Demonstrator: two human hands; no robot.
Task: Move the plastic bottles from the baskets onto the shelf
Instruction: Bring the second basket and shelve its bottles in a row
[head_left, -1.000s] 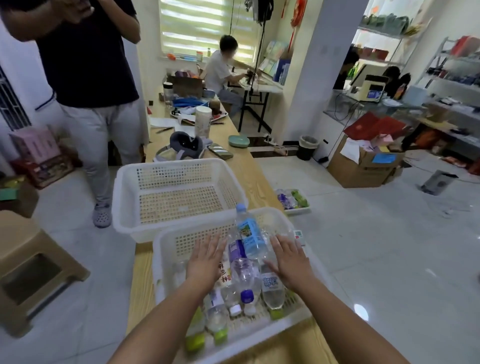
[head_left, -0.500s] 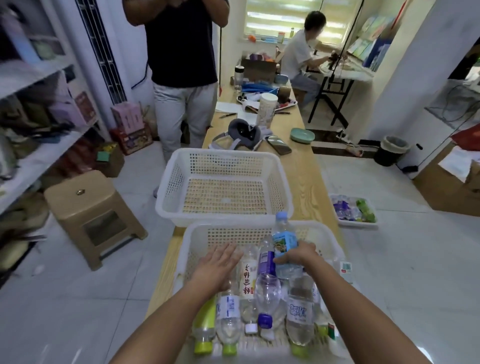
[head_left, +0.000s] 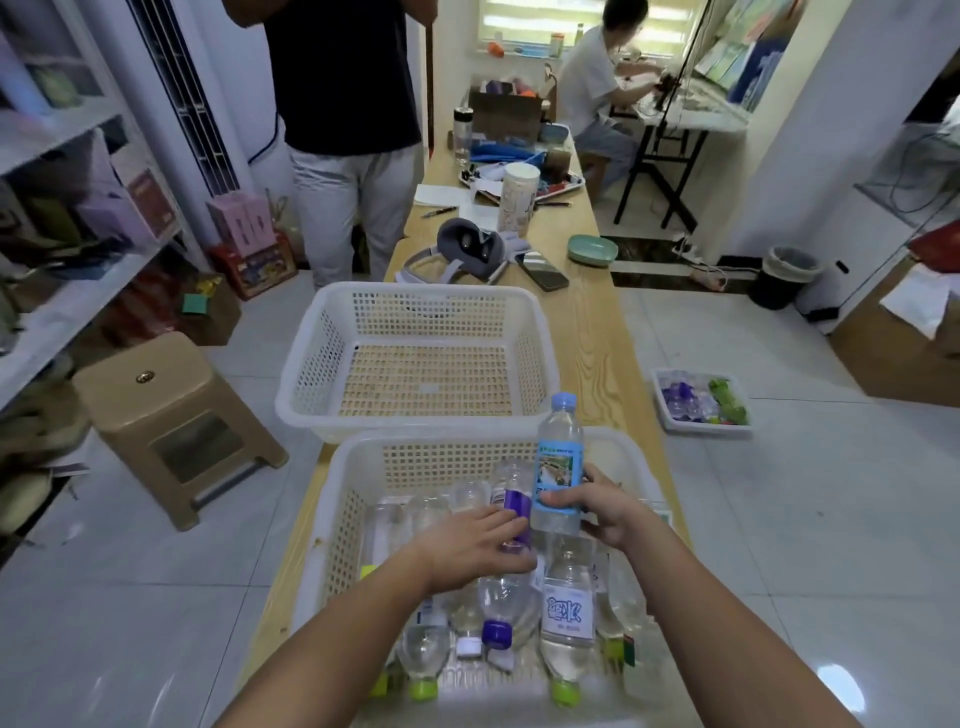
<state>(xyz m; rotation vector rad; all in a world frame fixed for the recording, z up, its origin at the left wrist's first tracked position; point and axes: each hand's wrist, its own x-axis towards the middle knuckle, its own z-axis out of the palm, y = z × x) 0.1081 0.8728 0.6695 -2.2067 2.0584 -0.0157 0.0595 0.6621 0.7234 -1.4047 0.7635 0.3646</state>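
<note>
1. Firmly, the right hand (head_left: 608, 512) gripped a clear plastic bottle with blue cap and label (head_left: 558, 467) — upright, over the near white plastic basket (head_left: 332, 499).
2. The left hand (head_left: 470, 545) closed round a purple-labelled clear bottle (head_left: 511, 499) lying among others inside it.

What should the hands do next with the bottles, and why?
Probably lift both bottles clear of the near basket and carry them left to the shelf. The right hand grips the blue-label bottle upright, above the rest. The left hand grips the purple-label bottle lying in the pile. Both look ready to come out.
</note>
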